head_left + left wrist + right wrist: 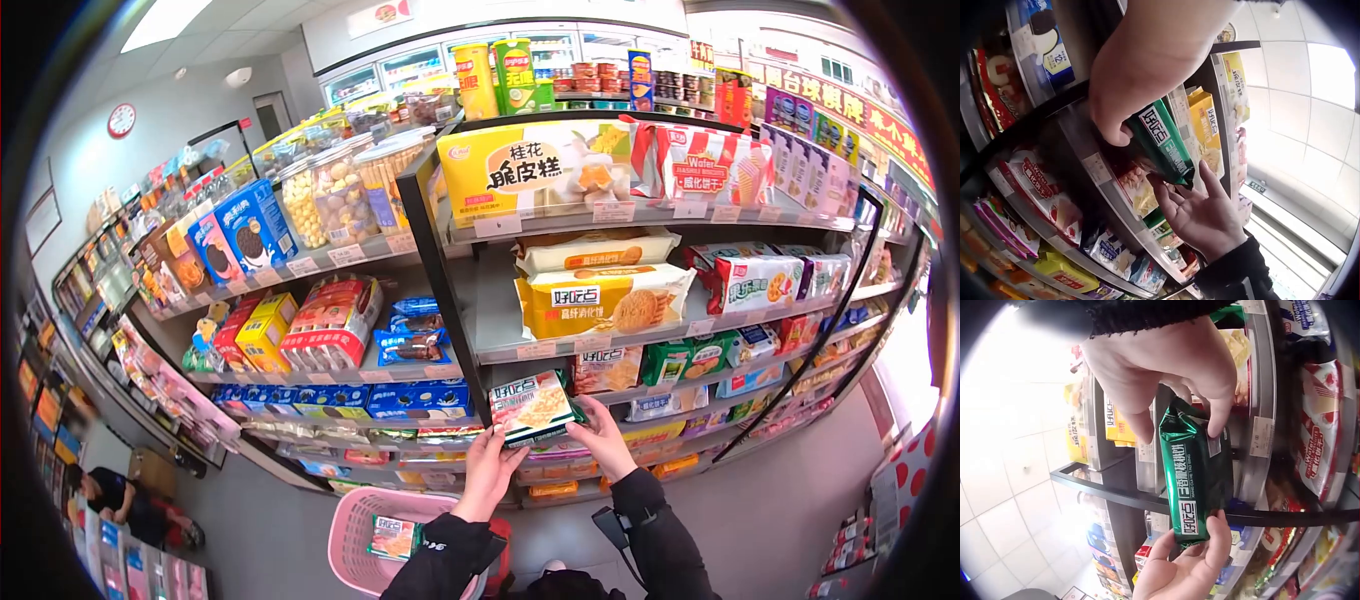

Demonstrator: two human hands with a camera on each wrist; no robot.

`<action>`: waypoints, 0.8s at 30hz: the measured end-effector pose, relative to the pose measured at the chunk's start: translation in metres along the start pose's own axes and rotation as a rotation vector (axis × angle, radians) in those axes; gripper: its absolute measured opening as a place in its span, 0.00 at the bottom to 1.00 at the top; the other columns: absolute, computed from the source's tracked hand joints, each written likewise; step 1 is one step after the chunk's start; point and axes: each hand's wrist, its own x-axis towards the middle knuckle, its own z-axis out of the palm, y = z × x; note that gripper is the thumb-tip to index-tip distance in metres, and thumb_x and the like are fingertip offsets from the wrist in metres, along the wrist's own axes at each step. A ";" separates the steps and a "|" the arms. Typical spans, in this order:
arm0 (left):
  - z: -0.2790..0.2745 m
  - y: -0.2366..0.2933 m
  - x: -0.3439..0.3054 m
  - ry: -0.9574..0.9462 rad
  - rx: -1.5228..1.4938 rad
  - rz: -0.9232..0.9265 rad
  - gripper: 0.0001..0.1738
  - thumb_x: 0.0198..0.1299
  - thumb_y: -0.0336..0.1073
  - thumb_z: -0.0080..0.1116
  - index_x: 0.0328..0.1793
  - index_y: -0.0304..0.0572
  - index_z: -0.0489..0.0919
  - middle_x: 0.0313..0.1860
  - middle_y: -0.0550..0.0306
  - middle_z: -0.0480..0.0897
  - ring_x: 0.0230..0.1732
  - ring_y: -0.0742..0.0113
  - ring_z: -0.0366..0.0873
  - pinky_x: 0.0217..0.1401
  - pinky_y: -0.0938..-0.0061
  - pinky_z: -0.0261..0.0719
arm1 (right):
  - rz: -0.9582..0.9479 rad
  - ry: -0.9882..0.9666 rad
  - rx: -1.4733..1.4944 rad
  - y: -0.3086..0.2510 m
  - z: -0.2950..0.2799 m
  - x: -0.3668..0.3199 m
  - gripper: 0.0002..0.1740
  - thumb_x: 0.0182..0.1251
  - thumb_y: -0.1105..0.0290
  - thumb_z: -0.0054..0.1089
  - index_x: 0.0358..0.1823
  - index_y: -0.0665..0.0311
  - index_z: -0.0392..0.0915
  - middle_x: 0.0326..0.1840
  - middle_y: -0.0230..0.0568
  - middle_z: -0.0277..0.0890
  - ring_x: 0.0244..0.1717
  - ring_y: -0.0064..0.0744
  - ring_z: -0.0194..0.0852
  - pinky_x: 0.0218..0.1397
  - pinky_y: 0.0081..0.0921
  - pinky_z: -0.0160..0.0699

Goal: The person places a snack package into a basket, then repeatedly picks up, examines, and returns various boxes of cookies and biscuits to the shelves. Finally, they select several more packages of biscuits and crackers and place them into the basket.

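Both hands hold a green biscuit packet (533, 405) with a cream label and a biscuit picture, tilted in front of the lower shelves. My left hand (492, 468) grips its left end, fingers and thumb at the edges, as the right wrist view also shows for the left hand (1188, 565). At the other end, my right hand (604, 440) has thumb and fingers on either side of the crimped wrapper. The packet's green side (1186, 481) with white lettering shows in the right wrist view. A similar packet (394, 537) lies in a pink basket (345, 535) below.
A shelf rack (590, 345) stands right ahead, with yellow biscuit packs (605, 300) just above the hands and similar biscuit packs (607, 370) behind them. A dark upright post (440, 270) divides the rack. Someone in dark clothes (125, 500) sits at the far left.
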 end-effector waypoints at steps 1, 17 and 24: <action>0.002 -0.003 0.003 0.014 0.003 0.037 0.13 0.62 0.33 0.42 0.51 0.35 0.65 0.47 0.51 0.73 0.46 0.60 0.73 0.51 0.63 0.73 | 0.008 -0.011 0.000 0.007 -0.004 0.004 0.34 0.55 0.73 0.58 0.61 0.65 0.52 0.53 0.42 0.63 0.47 0.26 0.66 0.47 0.21 0.69; 0.020 -0.022 0.034 0.226 0.139 0.206 0.15 0.62 0.33 0.42 0.54 0.36 0.65 0.45 0.55 0.73 0.44 0.67 0.73 0.46 0.69 0.74 | -0.451 0.075 -1.004 0.015 -0.010 0.011 0.28 0.49 0.75 0.56 0.55 0.66 0.62 0.57 0.56 0.58 0.57 0.53 0.57 0.59 0.37 0.57; 0.009 -0.020 0.053 0.180 0.049 0.090 0.13 0.62 0.33 0.43 0.49 0.34 0.67 0.40 0.54 0.74 0.37 0.67 0.75 0.45 0.70 0.76 | -0.775 -0.100 -1.317 0.011 0.014 0.044 0.24 0.47 0.76 0.55 0.50 0.63 0.68 0.51 0.46 0.65 0.57 0.48 0.57 0.59 0.37 0.57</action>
